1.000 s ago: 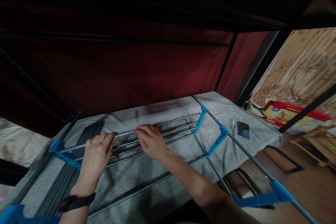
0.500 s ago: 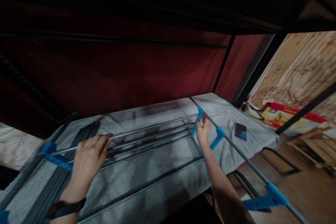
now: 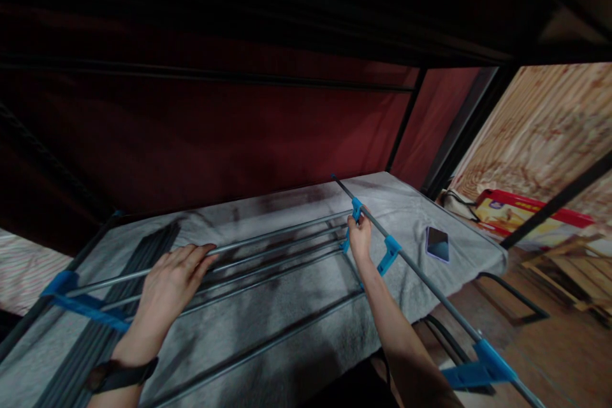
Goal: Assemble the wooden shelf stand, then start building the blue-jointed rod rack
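A rack frame of grey metal tubes with blue plastic brackets rests over a grey blanket. My left hand [image 3: 174,280] is closed over the upper cross tube [image 3: 282,229], near its left end. At the right end, my right hand [image 3: 360,239] grips a blue bracket [image 3: 356,210] where the cross tubes meet the long side tube [image 3: 425,274]; its fingertips are partly hidden behind the bracket. Farther down that side tube sit a second blue bracket [image 3: 389,255] and a third blue bracket [image 3: 482,366]. Left of my left hand is the left blue bracket [image 3: 86,299].
A bundle of grey tubes [image 3: 129,293] lies on the blanket [image 3: 306,338] at left. A phone [image 3: 437,243] is at right. Black bed posts and a dark red curtain [image 3: 215,140] enclose the back. A red and yellow box [image 3: 526,210] and a wooden crate [image 3: 574,274] stand beyond.
The rack frame has shifted a little to the left, its left bracket moving most. My right hand has moved left with the bracket; my left hand stays on the tube.
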{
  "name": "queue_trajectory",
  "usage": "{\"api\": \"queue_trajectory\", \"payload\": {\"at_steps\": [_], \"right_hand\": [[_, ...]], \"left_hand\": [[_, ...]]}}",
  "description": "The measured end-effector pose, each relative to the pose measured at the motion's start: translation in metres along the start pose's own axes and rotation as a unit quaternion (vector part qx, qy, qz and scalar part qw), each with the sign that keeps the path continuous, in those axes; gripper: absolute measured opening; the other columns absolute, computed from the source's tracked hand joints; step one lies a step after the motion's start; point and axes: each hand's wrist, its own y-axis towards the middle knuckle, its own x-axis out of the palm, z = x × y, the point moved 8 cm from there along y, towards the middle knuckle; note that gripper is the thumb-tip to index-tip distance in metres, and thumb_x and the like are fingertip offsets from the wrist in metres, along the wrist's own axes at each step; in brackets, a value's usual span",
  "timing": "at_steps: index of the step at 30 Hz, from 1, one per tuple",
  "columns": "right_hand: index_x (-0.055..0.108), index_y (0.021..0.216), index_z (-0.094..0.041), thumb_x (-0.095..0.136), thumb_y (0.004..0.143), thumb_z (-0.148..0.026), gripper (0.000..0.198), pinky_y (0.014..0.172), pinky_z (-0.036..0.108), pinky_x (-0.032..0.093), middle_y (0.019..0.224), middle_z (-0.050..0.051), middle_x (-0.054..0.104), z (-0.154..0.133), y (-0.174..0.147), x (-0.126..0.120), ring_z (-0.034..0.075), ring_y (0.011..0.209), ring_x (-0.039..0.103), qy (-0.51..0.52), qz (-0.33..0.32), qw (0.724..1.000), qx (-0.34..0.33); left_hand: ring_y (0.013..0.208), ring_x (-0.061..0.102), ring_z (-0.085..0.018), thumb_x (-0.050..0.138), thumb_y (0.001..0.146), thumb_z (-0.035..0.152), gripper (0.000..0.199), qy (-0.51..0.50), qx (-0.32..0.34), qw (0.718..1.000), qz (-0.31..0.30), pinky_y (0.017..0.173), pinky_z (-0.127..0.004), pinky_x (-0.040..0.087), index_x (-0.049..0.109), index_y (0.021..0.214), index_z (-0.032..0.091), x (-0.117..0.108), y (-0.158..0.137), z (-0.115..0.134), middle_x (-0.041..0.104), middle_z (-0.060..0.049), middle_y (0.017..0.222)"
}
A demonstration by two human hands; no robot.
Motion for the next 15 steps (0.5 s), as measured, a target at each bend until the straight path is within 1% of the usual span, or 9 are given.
{"api": "queue_trajectory", "payload": {"at_steps": [3, 7, 10, 13, 15], "right_hand": [[0.053, 0.130, -0.016, 0.048, 0.083, -0.033, 0.050, 0.106, 0.042, 0.041, 0.125, 0.013, 0.063, -0.003, 0.000, 0.003, 0.023, 0.118, 0.056, -0.015, -0.002, 1.000, -0.008], [0.053, 0.124, -0.017, 0.048, 0.085, -0.036, 0.044, 0.103, 0.041, 0.043, 0.119, 0.012, 0.063, -0.005, -0.003, 0.010, 0.024, 0.113, 0.057, -0.067, -0.012, 0.998, -0.015], [0.052, 0.120, -0.017, 0.046, 0.087, -0.038, 0.041, 0.100, 0.041, 0.045, 0.114, 0.013, 0.062, -0.006, -0.006, 0.015, 0.025, 0.109, 0.058, -0.100, -0.004, 0.995, -0.009], [0.053, 0.119, -0.015, 0.039, 0.090, -0.038, 0.039, 0.103, 0.043, 0.042, 0.117, 0.015, 0.061, -0.006, -0.006, 0.020, 0.025, 0.115, 0.055, -0.111, 0.002, 0.994, -0.005], [0.053, 0.121, -0.015, 0.034, 0.092, -0.036, 0.041, 0.107, 0.043, 0.039, 0.121, 0.017, 0.060, -0.005, -0.005, 0.022, 0.026, 0.122, 0.052, -0.112, -0.002, 0.994, -0.004]], "left_hand": [[0.094, 0.065, -0.029, 0.034, 0.099, 0.051, 0.047, -0.011, 0.002, 1.000, -0.013, 0.084, -0.039, 0.045, 0.068, 0.111, 0.021, 0.001, 0.003, 0.003, 0.071, -0.010, 0.098], [0.093, 0.066, -0.027, 0.033, 0.099, 0.052, 0.048, -0.029, 0.006, 0.999, -0.021, 0.083, -0.038, 0.047, 0.068, 0.113, 0.021, 0.000, 0.007, 0.005, 0.071, -0.008, 0.099], [0.092, 0.066, -0.026, 0.032, 0.099, 0.053, 0.049, -0.049, 0.016, 0.998, -0.025, 0.084, -0.037, 0.048, 0.068, 0.111, 0.022, 0.000, 0.010, 0.008, 0.070, -0.008, 0.096], [0.092, 0.065, -0.027, 0.031, 0.100, 0.052, 0.050, -0.033, 0.018, 0.999, -0.013, 0.084, -0.037, 0.047, 0.068, 0.114, 0.020, -0.003, 0.011, 0.009, 0.069, -0.008, 0.095], [0.092, 0.065, -0.026, 0.031, 0.100, 0.052, 0.051, -0.028, 0.025, 0.999, -0.018, 0.084, -0.037, 0.047, 0.068, 0.116, 0.021, -0.004, 0.011, 0.009, 0.068, -0.008, 0.094]]}}
